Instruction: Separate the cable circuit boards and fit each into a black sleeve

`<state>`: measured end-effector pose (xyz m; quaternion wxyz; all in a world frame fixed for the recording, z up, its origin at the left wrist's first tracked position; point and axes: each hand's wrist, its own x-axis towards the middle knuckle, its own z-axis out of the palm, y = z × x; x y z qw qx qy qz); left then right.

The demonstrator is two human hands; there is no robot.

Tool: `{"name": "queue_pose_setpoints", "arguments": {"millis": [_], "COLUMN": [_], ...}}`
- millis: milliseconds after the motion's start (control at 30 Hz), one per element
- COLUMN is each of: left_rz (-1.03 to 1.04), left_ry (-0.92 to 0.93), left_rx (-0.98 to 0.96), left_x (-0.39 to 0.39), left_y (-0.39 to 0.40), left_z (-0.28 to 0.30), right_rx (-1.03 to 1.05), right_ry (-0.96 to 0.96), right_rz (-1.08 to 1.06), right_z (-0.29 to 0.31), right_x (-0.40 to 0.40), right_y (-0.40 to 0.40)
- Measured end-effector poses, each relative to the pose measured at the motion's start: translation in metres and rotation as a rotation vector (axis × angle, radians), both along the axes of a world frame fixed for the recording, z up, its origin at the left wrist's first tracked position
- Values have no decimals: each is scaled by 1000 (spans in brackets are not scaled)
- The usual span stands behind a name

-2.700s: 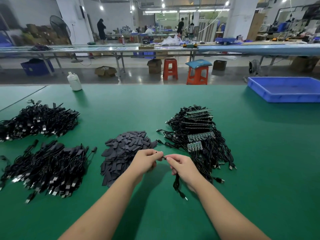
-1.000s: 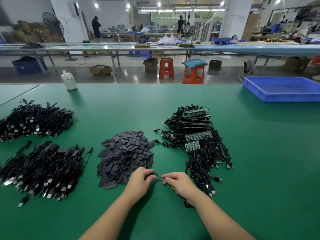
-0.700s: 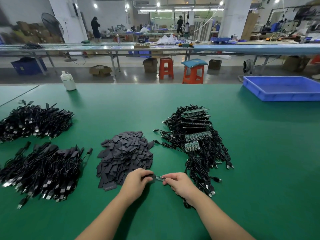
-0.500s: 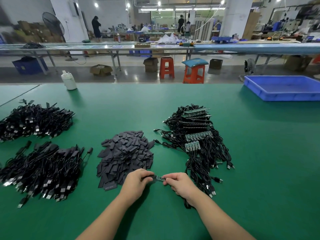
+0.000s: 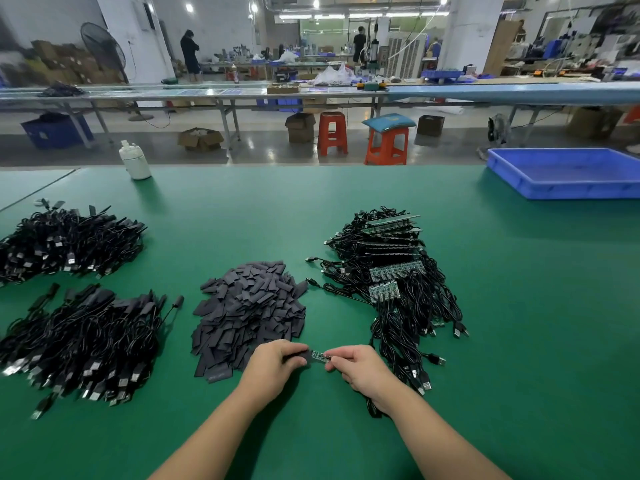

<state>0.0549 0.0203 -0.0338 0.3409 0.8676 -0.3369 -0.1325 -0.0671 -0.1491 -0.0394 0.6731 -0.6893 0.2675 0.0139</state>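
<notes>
While left hand point(image 5: 273, 367) pinches black sleeve point(image 5: 297, 358), right hand point(image 5: 356, 368) grip clamps circuit board point(image 5: 318, 355).

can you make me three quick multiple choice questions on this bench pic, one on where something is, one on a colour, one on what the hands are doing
1. Where is the pile of black sleeves?
A. inside the tray
B. between the cable heaps
C. on a stool

2. What colour is the tray?
A. blue
B. red
C. white

3. What are the hands doing?
A. resting flat on the table
B. both pinching a small circuit board and sleeve
C. lifting the white bottle

Answers:
1 B, cable heaps lie either side.
2 A, its walls are blue.
3 B, left hand and right hand meet at the board.
</notes>
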Motion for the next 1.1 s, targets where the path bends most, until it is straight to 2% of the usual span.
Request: {"name": "queue_pose_setpoints", "arguments": {"millis": [167, 367, 600, 733, 900, 1100], "left_rz": [-2, -183, -260, -250, -148, -115], "left_ry": [-33, -162, -228, -220, -134, -64], "left_rx": [54, 175, 206, 196, 117, 118], "left_x": [2, 3, -11, -16, -19, -22], "left_y": [-1, -2, -16, -25, -21, -20], "left_z": [2, 10, 16, 15, 16, 13], "right_rx": [-36, -42, -21, -74, 46, 41], "right_ry": [14, 34, 22, -13, -28, -29], "right_rz": [13, 19, 37, 47, 29, 23], "right_z": [2, 5, 4, 3, 2, 6], "right_x": [1, 0, 0, -1, 2, 1], "right_y": [2, 3, 3, 1, 2, 7]}}
